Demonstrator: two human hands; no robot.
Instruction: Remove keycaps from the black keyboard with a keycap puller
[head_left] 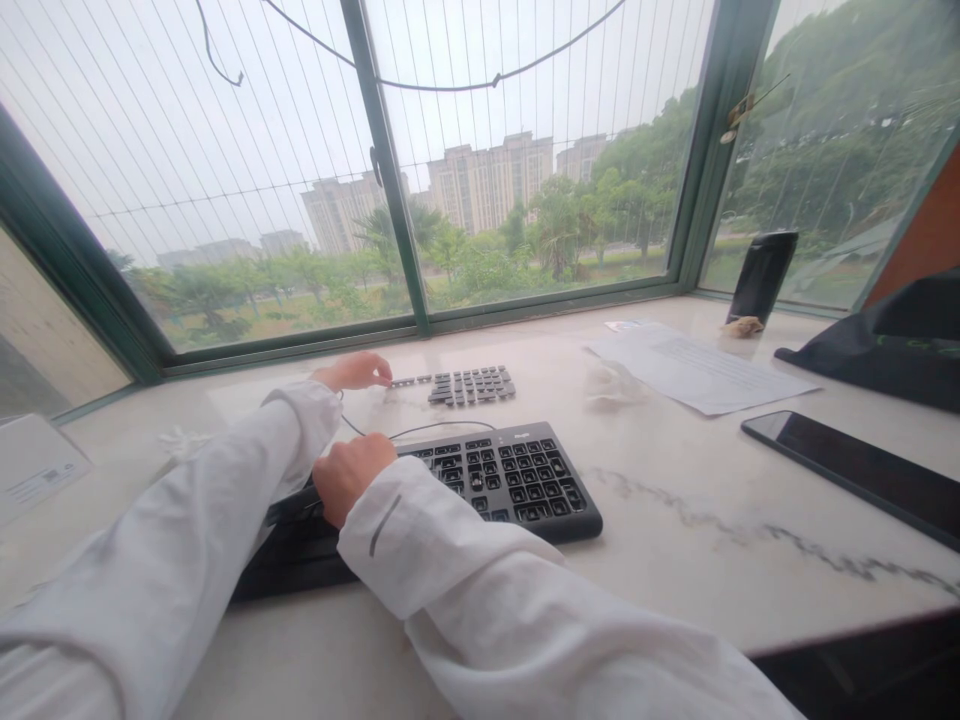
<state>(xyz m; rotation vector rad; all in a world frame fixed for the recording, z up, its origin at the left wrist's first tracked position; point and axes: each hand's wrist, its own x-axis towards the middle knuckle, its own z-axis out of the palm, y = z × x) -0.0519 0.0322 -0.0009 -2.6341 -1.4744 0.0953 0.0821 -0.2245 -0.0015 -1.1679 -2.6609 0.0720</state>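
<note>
A black keyboard [555, 490] lies before me, its right part stripped of keycaps so that the open sockets show. Loose dark keycaps [471, 386] are laid out in rows on the white sill behind it. My left hand [354, 371] reaches past the keyboard, thumb and fingertips pinched at a keycap on the left end of the back row. Over the keyboard's left part, my right hand [352, 475] is closed in a fist. A dark bar-like object [292, 505] shows beside it; I cannot make out what the hidden fingers grip.
To the right lie a phone [862, 470], a printed sheet [697, 370], a crumpled clear plastic bag [611, 385] and a black bag [892, 340]. A dark cylinder [763, 280] stands by the window. A white box [37, 465] sits at the left. The keyboard's cable [442, 425] curves behind it.
</note>
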